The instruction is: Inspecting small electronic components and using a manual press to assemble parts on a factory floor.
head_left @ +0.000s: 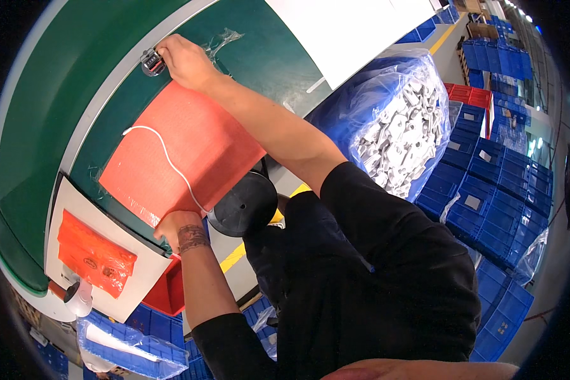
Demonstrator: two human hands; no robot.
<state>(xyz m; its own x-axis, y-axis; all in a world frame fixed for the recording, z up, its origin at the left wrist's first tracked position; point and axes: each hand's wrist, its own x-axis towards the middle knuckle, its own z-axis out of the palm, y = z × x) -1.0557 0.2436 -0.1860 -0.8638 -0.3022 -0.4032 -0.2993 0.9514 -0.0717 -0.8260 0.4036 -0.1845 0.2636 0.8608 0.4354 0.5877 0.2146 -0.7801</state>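
Tally counter [151, 63] against right hand [188, 62], across red mat [190, 136] from left hand [172, 229]

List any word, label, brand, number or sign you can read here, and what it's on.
None legible enough to quote.
Shiny orange-red plastic bag: dark print, too blurred to read.
Small silver-and-black metal device at the right hand: any digits too small to read.
Pale rectangular labels on stacked blue plastic crates: too small to tell what, if anything, is written.
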